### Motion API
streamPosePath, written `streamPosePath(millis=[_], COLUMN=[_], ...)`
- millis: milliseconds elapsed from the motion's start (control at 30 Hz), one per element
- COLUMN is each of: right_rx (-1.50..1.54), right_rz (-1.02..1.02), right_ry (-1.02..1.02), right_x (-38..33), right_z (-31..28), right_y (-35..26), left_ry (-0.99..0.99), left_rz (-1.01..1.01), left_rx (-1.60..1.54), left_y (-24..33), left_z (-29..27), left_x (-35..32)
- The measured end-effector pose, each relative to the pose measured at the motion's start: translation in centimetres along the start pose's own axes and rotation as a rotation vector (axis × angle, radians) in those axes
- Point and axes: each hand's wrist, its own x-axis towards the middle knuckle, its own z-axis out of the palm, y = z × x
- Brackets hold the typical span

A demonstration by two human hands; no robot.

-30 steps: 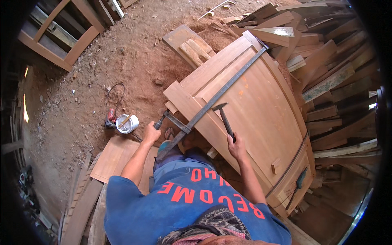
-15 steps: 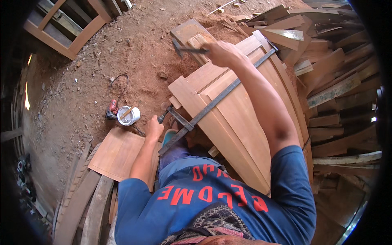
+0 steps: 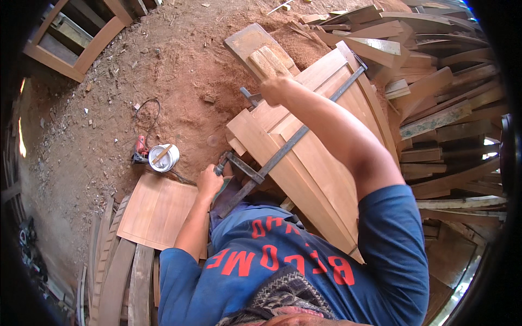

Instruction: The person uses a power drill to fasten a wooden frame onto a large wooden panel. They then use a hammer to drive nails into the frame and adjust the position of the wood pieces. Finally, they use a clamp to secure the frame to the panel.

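Looking down from my head, my right hand (image 3: 276,89) is stretched out ahead of me, fingers wrapped tight around the handle of a hammer (image 3: 251,98), whose dark head pokes out to the left of my fist. It sits over the upper left edge of the wooden door panel (image 3: 315,163), which lies tilted across the ground from my lap toward the stacked planks (image 3: 435,103). A long metal bar clamp (image 3: 288,146) runs diagonally across the panel, from its far corner down to the near edge. My left hand (image 3: 209,182) is curled closed around the lower end of that clamp, right where its crosspiece meets the panel's near corner. Just beyond the hammer, two short wood blocks (image 3: 266,60) rest on a flat board on the reddish dirt. To the left of my left hand, well apart from the panel, a white round can (image 3: 163,157) with a stick across it stands on the ground, with a small red tool (image 3: 141,148) touching its side. A thin plywood sheet (image 3: 157,209) lies flat under my left forearm.
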Motion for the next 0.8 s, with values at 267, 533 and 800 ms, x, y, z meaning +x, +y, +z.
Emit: streamPosePath(millis=[267, 533, 800], right_rx=[0.274, 0.749, 1.113], right_rz=[0.111, 0.237, 1.062], right_ry=[0.058, 0.322, 0.648], right_x=[-0.4, -9.5, -27.5], right_z=[-2.7, 4.7, 26.7], right_y=[0.2, 1.2, -3.1], left_ry=[-0.736, -1.141, 0.050], left_rz=[-0.187, -0.283, 0.026], left_rx=[-0.725, -0.779, 0.127], left_y=[-3.2, -4.7, 0.7], left_z=[-2.0, -2.0, 0.6], left_x=[3.3, 5.5, 0.0])
